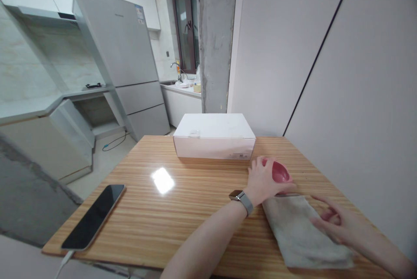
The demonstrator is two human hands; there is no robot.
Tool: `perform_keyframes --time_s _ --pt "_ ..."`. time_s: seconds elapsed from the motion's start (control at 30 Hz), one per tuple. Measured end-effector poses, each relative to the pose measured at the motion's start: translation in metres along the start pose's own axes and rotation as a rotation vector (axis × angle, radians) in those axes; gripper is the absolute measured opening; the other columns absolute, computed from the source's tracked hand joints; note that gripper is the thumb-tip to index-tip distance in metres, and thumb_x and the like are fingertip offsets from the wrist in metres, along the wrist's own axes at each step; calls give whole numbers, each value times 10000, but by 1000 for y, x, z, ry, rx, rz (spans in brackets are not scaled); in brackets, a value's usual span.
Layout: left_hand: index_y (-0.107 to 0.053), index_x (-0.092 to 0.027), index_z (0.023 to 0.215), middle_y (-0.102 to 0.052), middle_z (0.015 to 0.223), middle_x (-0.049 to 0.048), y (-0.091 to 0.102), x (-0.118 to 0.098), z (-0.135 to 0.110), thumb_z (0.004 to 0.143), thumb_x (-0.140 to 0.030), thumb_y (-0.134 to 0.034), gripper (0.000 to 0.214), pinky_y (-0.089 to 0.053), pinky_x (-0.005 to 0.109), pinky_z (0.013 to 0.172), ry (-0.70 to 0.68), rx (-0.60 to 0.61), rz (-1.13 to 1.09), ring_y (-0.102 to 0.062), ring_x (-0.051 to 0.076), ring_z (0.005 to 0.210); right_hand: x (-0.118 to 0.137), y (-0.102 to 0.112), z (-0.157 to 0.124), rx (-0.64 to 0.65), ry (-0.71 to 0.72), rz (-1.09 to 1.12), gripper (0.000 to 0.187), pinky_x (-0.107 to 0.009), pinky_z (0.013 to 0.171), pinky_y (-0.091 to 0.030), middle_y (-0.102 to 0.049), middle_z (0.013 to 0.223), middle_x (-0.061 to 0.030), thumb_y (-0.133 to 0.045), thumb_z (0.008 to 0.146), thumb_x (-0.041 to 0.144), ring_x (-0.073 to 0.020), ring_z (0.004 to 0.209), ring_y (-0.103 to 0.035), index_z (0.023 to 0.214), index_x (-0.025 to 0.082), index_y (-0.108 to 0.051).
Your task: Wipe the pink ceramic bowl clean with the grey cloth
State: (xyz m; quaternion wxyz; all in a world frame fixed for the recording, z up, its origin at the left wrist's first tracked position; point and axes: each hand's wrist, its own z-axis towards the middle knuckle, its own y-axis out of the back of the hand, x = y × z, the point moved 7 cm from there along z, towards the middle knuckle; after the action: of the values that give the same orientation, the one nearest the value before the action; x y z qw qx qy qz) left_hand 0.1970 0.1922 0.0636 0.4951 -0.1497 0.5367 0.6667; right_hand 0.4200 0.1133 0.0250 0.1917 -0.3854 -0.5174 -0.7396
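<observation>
My left hand (263, 181), with a watch (241, 200) on its wrist, grips a small pink bowl (280, 172) by its near rim and side. The bowl is tilted, and part of it is hidden behind my fingers. Just in front of it a grey-green cloth (301, 231) lies spread on the wooden table (202, 192). Over the cloth's right side is my right hand (335, 220), slightly blurred. Its index finger is stretched out and apart from the thumb, the other fingers are curled, and nothing shows between them.
A closed white box (215, 146) stands at the table's far edge, left of the bowl. On the front left lies a phone (94, 216) with a white cable (67, 259) plugged in. A white wall (352, 96) runs along the right. A fridge (114, 40) stands beyond the table.
</observation>
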Motion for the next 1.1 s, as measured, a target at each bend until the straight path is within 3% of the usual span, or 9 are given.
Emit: perform_keyframes --time_s 0.03,0.1,0.2,0.3,0.43,0.53,0.63,0.77,1.1 --pt "-498 -257 1296 -458 1340 128 6 -2 -2 648 -633 -696 775 -346 556 1042 -12 -2 10 -412 355 1243 5 -1 0 72 -43 0 504 -389 478 -437 -673 597 -97 -781 442 432 -240 448 -601 895 214 -739" --pt "-536 -237 1265 -446 1382 128 22 -4 -11 738 -598 -636 647 -287 552 1090 -36 -6 4 -365 339 1305 27 8 -5 44 -34 -22 479 -424 669 -495 -729 789 -128 -738 533 487 -274 643 -681 939 234 -722" --pt "-628 -202 1125 -541 1297 110 50 -2 -32 856 -401 -562 341 -367 410 1064 -56 -35 -68 -444 258 1265 74 3 -29 -18 70 124 391 -409 818 -493 -739 878 -124 -667 641 563 -288 843 -686 872 250 -706" --pt "-676 -178 982 -666 1033 85 76 12 -61 872 -303 -526 224 -469 329 898 31 -48 -128 -612 203 980 117 -42 -65 101 121 358 387 -353 744 -531 -712 740 -85 -616 724 606 -253 752 -672 801 232 -678" --pt "-681 -160 851 -665 722 28 99 41 -111 875 -314 -507 233 -437 251 621 243 8 -216 -595 151 665 159 -125 -110 364 177 531 359 -287 639 -504 -641 655 -36 -568 826 548 -185 641 -609 715 210 -619" --pt "-632 -158 716 -567 603 -8 112 61 -151 882 -365 -496 298 -366 236 574 359 -8 -243 -514 129 595 160 -172 -132 454 92 694 411 -261 537 -455 -573 595 -4 -546 835 579 -148 547 -543 674 201 -564" --pt "-528 -167 626 -465 582 -29 120 75 -180 880 -396 -489 345 -320 231 571 424 -66 -277 -444 117 596 149 -201 -146 535 29 703 414 -238 506 -406 -518 583 22 -560 831 580 -128 534 -504 670 200 -529" --pt "-415 -184 591 -368 567 -44 119 80 -194 889 -413 -466 379 -269 239 559 438 -79 -268 -375 107 577 140 -207 -152 586 29 650 428 -236 500 -366 -498 583 27 -531 843 590 -121 530 -478 665 202 -502" --pt "-423 -182 593 -375 569 -40 120 76 -196 899 -441 -457 402 -264 242 559 427 -79 -257 -376 110 577 154 -191 -158 591 150 534 378 -258 591 -383 -481 616 26 -470 903 493 -137 593 -484 662 202 -484"
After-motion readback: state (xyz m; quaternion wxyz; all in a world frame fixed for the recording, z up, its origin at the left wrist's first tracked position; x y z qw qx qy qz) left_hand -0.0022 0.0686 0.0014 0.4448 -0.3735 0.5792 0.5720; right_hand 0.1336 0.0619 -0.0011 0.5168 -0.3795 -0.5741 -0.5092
